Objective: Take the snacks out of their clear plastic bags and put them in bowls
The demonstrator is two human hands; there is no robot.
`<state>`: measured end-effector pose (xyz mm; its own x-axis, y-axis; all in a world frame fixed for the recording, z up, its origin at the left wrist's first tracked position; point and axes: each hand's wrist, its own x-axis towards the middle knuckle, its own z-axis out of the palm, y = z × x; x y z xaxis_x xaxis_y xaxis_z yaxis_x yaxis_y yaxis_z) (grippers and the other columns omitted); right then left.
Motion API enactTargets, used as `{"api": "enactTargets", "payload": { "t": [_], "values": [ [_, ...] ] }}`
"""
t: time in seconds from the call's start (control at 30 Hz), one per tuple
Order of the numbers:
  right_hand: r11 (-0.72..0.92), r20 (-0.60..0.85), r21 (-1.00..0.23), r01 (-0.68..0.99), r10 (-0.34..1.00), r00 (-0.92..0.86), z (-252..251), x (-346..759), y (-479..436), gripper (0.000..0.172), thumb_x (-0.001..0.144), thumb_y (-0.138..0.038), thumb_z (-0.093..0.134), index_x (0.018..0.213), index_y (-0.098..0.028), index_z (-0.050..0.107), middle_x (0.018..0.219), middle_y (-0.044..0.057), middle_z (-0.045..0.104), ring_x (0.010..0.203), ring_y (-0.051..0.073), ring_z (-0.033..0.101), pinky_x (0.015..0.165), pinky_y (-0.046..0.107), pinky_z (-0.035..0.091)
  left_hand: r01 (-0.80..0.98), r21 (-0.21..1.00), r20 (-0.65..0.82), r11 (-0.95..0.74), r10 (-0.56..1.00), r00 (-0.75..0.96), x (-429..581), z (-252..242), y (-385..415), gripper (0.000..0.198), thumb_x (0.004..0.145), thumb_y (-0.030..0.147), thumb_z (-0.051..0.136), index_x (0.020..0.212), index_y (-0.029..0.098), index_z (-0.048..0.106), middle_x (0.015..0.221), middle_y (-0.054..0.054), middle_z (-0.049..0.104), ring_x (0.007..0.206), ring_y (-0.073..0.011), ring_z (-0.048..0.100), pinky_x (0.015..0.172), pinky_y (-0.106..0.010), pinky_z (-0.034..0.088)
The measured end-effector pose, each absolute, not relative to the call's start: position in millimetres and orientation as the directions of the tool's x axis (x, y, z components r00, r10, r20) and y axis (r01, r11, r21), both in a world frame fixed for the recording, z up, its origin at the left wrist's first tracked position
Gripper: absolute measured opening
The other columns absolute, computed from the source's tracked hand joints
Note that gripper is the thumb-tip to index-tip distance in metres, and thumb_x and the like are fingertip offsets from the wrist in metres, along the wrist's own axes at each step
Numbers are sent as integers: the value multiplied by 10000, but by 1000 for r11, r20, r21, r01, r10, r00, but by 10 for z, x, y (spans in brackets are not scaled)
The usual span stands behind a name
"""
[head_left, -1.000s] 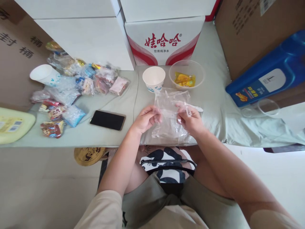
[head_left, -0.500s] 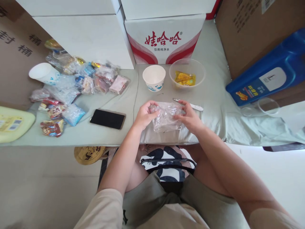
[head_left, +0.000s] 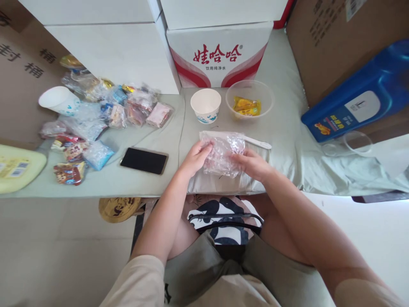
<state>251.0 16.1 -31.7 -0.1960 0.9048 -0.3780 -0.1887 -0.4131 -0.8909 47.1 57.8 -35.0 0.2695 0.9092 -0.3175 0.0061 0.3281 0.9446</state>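
A crumpled clear plastic bag [head_left: 223,155] is held between my two hands, just over the table's front edge. My left hand [head_left: 195,158] pinches its left side, thumb on top and the other fingers partly behind. On the opposite side, my right hand [head_left: 254,164] grips it with the thumb in front; most of those fingers are hidden under the film. Behind my right hand lies a thin white-handled tool [head_left: 260,143], its left end covered by the bag. Beyond the bag stand a paper cup [head_left: 206,105] and a clear plastic bowl [head_left: 267,102] holding yellow packets [head_left: 247,106].
Left of my hands lies a phone [head_left: 144,160], with a heap of wrapped snacks [head_left: 96,115] and a tipped paper cup [head_left: 59,100] beyond. A white carton [head_left: 217,55] backs the table. At right, a blue bottle [head_left: 358,94] leans near a clear cup [head_left: 359,144].
The bag has been spread flatter and its top edge raised. My right fingers have moved from above its top corner to behind it, and the bag now covers the tool's left end.
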Motion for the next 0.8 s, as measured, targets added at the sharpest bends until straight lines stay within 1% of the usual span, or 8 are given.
{"api": "enactTargets", "payload": {
  "t": [0.07,0.2,0.33,0.4,0.5,0.6,0.7,0.8],
  "values": [
    [-401,-374,-896,-192,913,-164,-312,2477,155,371,652,-489,817,834,-207,660,728,14,687,670,164,654,658,309,555,30,950,-306,311,908,286,465,-350,570,291,843,412,681,1063,224,654,635,29,605,463,-104,553,436,-216,412],
    [-339,-340,-907,-251,940,-38,-267,2444,171,377,685,-426,752,992,-254,616,572,-75,562,481,124,528,466,251,425,-67,935,-308,349,890,336,415,-302,579,376,755,403,737,1070,238,615,534,80,519,408,-92,505,397,-192,350],
    [-287,-278,-900,-327,958,-74,-180,2497,179,261,668,-439,685,812,-245,587,584,-40,571,490,139,531,486,285,458,-218,888,-294,405,864,408,354,-218,619,251,670,375,730,816,207,613,521,68,488,413,-81,468,420,-213,403],
    [-282,-250,-901,-329,959,-137,-159,2531,178,311,717,-541,602,743,-232,587,608,-3,589,527,162,569,534,322,504,-254,878,-278,405,865,417,342,-201,638,257,702,435,671,693,189,596,549,32,502,451,-90,483,439,-232,425],
    [-256,-236,-949,-184,964,-124,-191,2543,183,442,785,-651,531,702,-218,568,640,27,611,552,159,563,547,315,488,-193,922,-246,337,891,381,355,-248,658,289,726,449,669,670,176,591,626,5,553,529,-96,532,490,-227,437],
    [-210,-207,-977,45,976,66,-264,2529,199,389,681,-514,736,859,-233,535,666,-31,603,551,124,504,545,270,426,-41,981,-166,189,932,321,378,-374,694,250,656,263,753,856,187,623,776,16,623,622,-88,582,604,-222,480],
    [-192,-151,-975,114,942,299,-300,2542,217,512,635,-420,760,1049,-247,513,720,-56,611,597,130,514,592,275,427,64,998,11,-16,997,79,393,-504,743,353,667,188,743,990,214,602,1005,-24,657,815,-114,643,735,-245,513],
    [-140,-46,-964,225,925,377,-275,2551,205,283,692,-404,698,871,-227,569,758,-10,629,712,172,573,704,323,459,122,979,172,-165,984,-53,443,-560,732,267,756,276,744,963,213,588,979,-45,668,906,-149,662,809,-278,524]
  ]
}}
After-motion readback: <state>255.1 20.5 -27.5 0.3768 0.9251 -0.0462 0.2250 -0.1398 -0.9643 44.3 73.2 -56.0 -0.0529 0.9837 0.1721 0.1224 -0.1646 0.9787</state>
